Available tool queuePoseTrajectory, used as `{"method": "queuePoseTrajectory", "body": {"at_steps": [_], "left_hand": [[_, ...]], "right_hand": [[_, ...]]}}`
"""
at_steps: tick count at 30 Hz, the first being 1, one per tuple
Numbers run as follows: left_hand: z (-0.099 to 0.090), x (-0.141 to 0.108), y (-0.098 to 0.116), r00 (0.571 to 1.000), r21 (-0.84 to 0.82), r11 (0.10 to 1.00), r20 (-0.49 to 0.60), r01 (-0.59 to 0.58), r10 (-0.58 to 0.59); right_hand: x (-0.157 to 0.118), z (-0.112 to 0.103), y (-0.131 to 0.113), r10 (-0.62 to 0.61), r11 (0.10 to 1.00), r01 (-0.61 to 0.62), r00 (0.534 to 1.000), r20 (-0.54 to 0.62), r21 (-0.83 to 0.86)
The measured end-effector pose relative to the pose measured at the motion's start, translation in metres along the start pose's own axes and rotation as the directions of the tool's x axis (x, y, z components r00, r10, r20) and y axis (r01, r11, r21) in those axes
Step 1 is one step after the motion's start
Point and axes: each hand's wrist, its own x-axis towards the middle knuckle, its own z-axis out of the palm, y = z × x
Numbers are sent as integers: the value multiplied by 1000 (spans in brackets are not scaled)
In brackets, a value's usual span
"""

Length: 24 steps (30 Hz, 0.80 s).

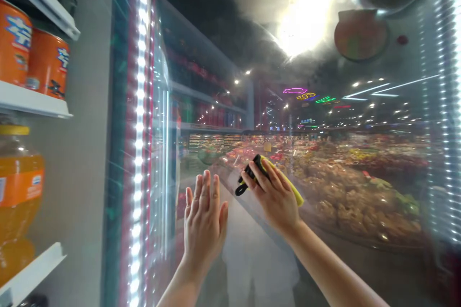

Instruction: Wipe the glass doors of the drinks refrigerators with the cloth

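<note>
Cloth (296, 193), long axis slanting down rightward, right fingers (260, 177) holding it; left fingers (204, 194) apart

You have one left hand (203, 220), one right hand (276, 201) and one yellow-and-black pad (296, 194); you can also count two orange cans (14, 45), one bottle of orange drink (21, 182) and three white shelves (34, 100).

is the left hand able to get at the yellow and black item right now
Probably yes: the left hand is open and close by, with nothing visible between them. The right hand covers much of the yellow and black item, though, leaving mainly its edges exposed.
</note>
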Motion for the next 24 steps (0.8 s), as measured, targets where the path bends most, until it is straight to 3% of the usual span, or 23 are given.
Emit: {"method": "queuePoseTrajectory", "body": {"at_steps": [4, 8, 12, 16, 20, 24], "left_hand": [[15, 12, 21, 997, -16, 997, -6, -72, 72], [26, 33, 34, 996, -28, 996, -16, -86, 85], [35, 37, 46, 994, -34, 994, -11, -106, 105], [47, 40, 62, 992, -64, 990, -21, -123, 122], [57, 63, 74, 988, -74, 987, -76, -142, 137], [60, 76, 79, 982, -74, 985, -118, -159, 149]], "right_hand": [[11, -10, 40, 161, 986, -163, 986, -44, -36], [31, -9, 34, 213, 976, -216, 974, -70, -34], [-1, -9, 22, 96, 992, -97, 995, -18, -75], [-33, -19, 46, 55, 992, -53, 998, 13, -115], [-9, -23, 70, 175, 978, -178, 984, -39, -109], [19, -15, 59, 233, 967, -239, 970, -69, -87]]}}
